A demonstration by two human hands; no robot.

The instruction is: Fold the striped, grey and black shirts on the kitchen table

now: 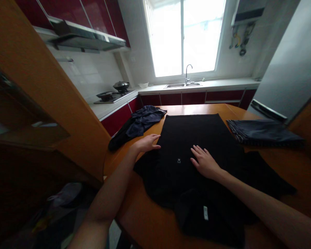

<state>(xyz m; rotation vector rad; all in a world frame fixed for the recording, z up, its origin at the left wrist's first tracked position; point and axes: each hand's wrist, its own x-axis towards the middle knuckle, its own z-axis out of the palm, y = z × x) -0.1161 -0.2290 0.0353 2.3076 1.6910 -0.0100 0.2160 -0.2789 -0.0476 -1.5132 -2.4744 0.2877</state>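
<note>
A black short-sleeved shirt lies spread on the wooden table, its hem toward the window and its collar, with a white label, toward me. A small pale emblem shows on its chest. At the shirt's left edge is my left hand, thumb and fingers apart, fingertips touching or just over the cloth. My right hand rests flat on the middle of the shirt, fingers stretched out. Neither hand holds anything.
Dark crumpled clothes lie at the table's far left. Folded dark trousers or similar cloth lie at the right. Beyond stand a counter with a sink, a stove with pans and a fridge.
</note>
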